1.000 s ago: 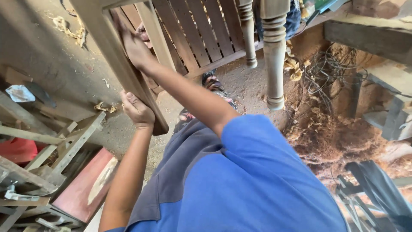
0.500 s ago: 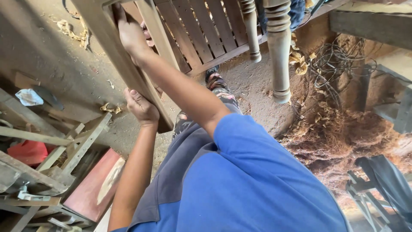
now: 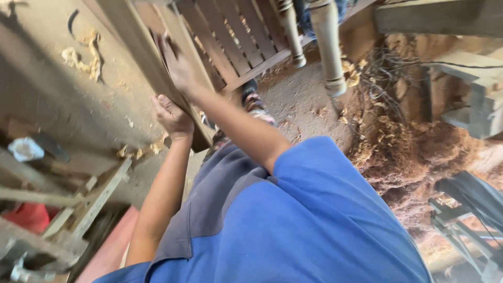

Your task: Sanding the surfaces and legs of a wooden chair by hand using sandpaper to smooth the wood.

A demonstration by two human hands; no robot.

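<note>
I am holding a big wooden board (image 3: 137, 57) with both of my hands. The board is in the upper left of the frame. Its long side is running from the top of the picture down to the middle, slanting a little to the right. Its bottom end is sitting just below my left hand.

My left hand (image 3: 172, 116) is wrapping around the edge of the board near that bottom end, and my fingers are squeezing tight on the wood. My right hand (image 3: 178, 65) is higher up on the same board. It is pressing on the wood, but the picture is blurry there, so I cannot tell if those fingers are curled or flat. My left hand is the one closer to the bottom end.

Behind the board, at the top middle, a wooden frame with slats (image 3: 236, 39) is showing, and a round carved leg (image 3: 328, 44) is hanging beside it. Wood shavings (image 3: 414, 152) are lying in a pile on the right.
</note>
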